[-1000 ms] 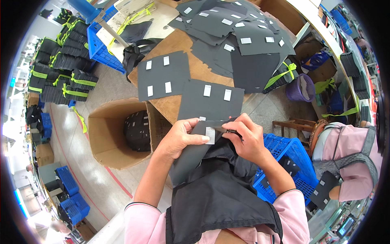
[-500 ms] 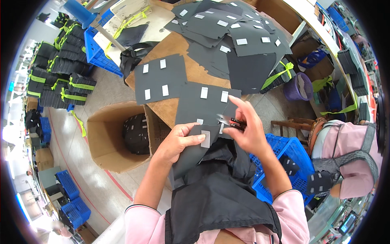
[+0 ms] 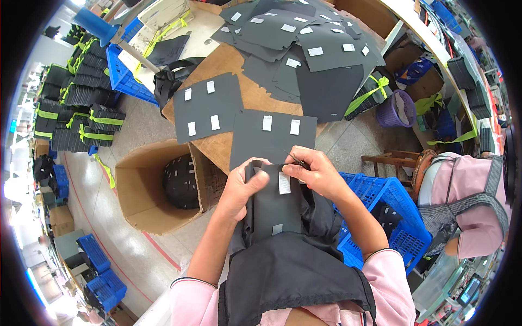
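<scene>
Two-handed now, pinching one labelled sheet (image 3: pixel 274 204), not yet released, left hand (image 3: pixel 237 190) curled, right hand (image 3: pixel 315 171) curled round snips (image 3: pixel 297 159) too.

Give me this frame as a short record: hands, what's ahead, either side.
Left hand: holds grey sheet
Right hand: at the sheet's upper edge, holding dark tool
Ahead: labelled sheets on brown board, sheet pile beyond
Left side: open cardboard box
Right side: blue crate, purple bin, another person
</scene>
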Available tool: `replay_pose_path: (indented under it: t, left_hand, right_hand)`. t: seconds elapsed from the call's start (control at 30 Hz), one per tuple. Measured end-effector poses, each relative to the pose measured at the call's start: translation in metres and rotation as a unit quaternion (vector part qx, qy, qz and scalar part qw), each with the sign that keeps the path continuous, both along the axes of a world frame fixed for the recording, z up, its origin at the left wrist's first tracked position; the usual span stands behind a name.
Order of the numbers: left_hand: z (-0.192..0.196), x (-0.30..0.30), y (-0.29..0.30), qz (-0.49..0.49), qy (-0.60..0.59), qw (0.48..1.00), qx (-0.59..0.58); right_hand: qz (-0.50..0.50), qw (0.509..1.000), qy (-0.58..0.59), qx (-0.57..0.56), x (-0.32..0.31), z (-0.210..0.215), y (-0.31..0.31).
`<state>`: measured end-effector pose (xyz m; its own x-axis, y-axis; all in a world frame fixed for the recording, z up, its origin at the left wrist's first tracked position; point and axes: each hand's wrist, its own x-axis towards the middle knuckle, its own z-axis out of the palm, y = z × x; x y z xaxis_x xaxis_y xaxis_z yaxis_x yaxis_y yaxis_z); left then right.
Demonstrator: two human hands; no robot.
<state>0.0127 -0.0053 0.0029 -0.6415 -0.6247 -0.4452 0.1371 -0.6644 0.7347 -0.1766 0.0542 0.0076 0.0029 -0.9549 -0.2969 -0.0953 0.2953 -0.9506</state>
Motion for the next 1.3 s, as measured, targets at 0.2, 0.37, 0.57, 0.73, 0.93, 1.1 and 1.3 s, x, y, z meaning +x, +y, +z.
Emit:
replay_pose_path:
  t: [0.2,0.37,0.57,0.73,0.93,1.1,1.3]
  left_hand:
    - [-0.001,-0.005,0.005,0.064,-0.062,0.995,-0.042]
    - [-0.007,-0.004,0.01,0.075,-0.148,0.969,-0.182]
    - [-0.005,-0.011,0.012,0.098,-0.147,0.936,-0.304]
    - [0.0,-0.009,0.011,0.076,-0.149,0.957,-0.236]
    - [0.005,-0.008,0.006,0.099,-0.124,0.975,-0.158]
    - [0.009,-0.006,-0.002,0.149,-0.097,0.977,-0.119]
    - [-0.002,-0.004,-0.015,0.299,-0.074,0.949,-0.071]
  right_hand:
    - [-0.173,0.938,0.226,-0.198,0.024,0.0,0.032]
    - [-0.124,0.889,0.348,-0.269,0.018,-0.003,0.05]
    - [-0.091,0.874,0.363,-0.31,0.017,0.0,0.037]
    - [-0.135,0.885,0.33,-0.299,0.017,-0.007,0.04]
    - [-0.26,0.958,-0.041,-0.114,0.006,-0.017,0.045]
    - [-0.073,0.939,-0.304,0.14,0.004,-0.024,0.054]
    - [-0.2,0.92,-0.318,0.111,0.023,-0.047,0.074]
